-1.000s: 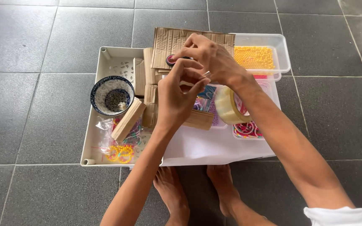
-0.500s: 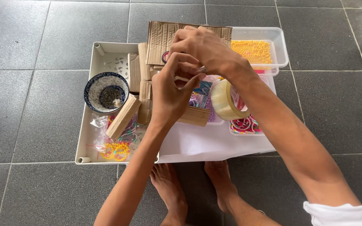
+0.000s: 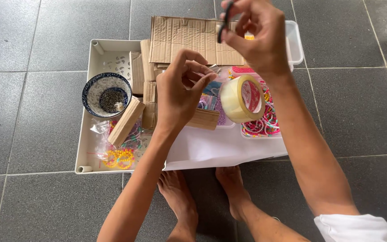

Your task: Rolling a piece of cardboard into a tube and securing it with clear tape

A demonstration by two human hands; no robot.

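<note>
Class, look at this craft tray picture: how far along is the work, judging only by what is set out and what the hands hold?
Set out: a white tray with cardboard pieces, a bowl of small dark bits, bead strings and a tape roll. In hand: the right hand pinches a small dark ring-like item, the left hand pinches something too small to identify. Left: the cardboard pieces look unjoined.

- Tray (image 3: 82, 134): off-white
- Bowl (image 3: 106, 94) in the tray: dark blue and white pattern, dark contents
- Cardboard sheet (image 3: 189, 40) behind the bowl: plain brown
- Tape roll (image 3: 242, 98) right of the bowl: pale yellowish, red-and-white core
- Beads (image 3: 119, 157) before the bowl: yellow
- Floor (image 3: 32, 45): grey tiles
</note>
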